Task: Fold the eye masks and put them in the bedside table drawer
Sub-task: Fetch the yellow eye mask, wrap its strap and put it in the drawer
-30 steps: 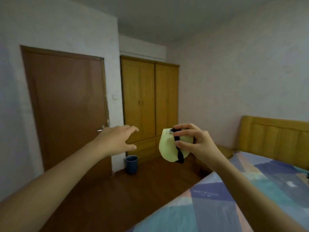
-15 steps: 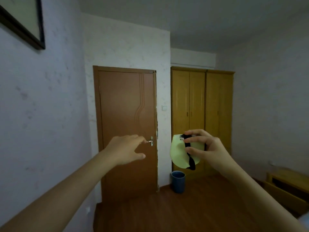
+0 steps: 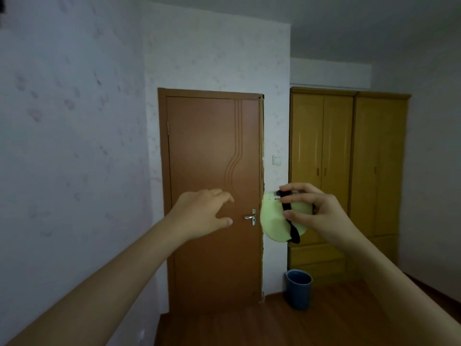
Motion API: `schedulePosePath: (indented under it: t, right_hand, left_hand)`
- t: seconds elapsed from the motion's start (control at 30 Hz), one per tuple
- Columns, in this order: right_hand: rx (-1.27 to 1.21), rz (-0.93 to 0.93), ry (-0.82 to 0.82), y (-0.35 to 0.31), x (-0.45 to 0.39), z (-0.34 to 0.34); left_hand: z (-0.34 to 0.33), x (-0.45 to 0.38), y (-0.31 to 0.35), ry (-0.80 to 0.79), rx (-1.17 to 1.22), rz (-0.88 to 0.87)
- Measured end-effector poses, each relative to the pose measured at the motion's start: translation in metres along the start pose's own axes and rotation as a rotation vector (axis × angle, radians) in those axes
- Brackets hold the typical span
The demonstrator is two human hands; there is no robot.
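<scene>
The right hand (image 3: 316,211) pinches a folded mask (image 3: 277,221), pale green with a black strap (image 3: 290,221) crossing it, thumb below and fingers curled over the top. It is held up in the air in front of the person, level with the door handle (image 3: 250,217) and apart from any surface. The left hand (image 3: 202,213) holds nothing, its fingers spread and relaxed, reaching forward just left of the mask.

I judge the folding done for this one (the mask looks doubled over, strap wrapped round it), so the step in hand is carrying it to the drawer. Neither bedside table nor drawer shows here, so the next move calls for turning until they come into view, then using the free left hand to pull the drawer while the right keeps its pinch so the fold does not spring apart.

The room: a brown door (image 3: 212,196) ahead, a yellow wardrobe (image 3: 349,171) to its right, a blue bin (image 3: 298,288) on the wood floor (image 3: 274,325) between them, and pale patterned walls (image 3: 74,146).
</scene>
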State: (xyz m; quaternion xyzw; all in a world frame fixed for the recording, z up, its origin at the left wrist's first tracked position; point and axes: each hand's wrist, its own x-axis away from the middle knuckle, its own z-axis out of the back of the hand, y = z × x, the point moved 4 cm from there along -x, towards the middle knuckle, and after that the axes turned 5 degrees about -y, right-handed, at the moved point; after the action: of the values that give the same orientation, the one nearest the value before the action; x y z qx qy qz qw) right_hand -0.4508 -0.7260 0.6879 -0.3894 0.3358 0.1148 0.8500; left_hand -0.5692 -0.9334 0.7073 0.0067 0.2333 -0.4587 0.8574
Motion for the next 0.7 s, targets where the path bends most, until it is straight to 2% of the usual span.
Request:
schedulePosePath:
  t: [0.33, 0.47, 0.7]
  right_hand:
    - [0.032, -0.075, 0.043, 0.134, -0.097, 0.004]
    - [0.078, -0.16, 0.067, 0.201, -0.133, 0.013]
    - [0.116, -0.28, 0.22, 0.297, -0.183, 0.076]
  left_hand:
    - [-0.099, -0.155, -0.043, 0.022, 0.105, -0.106]
    - [-0.144, -0.234, -0.052, 0.012, 0.229, -0.214]
    - [-0.194, -0.391, -0.039, 0.058, 0.456, -0.438]
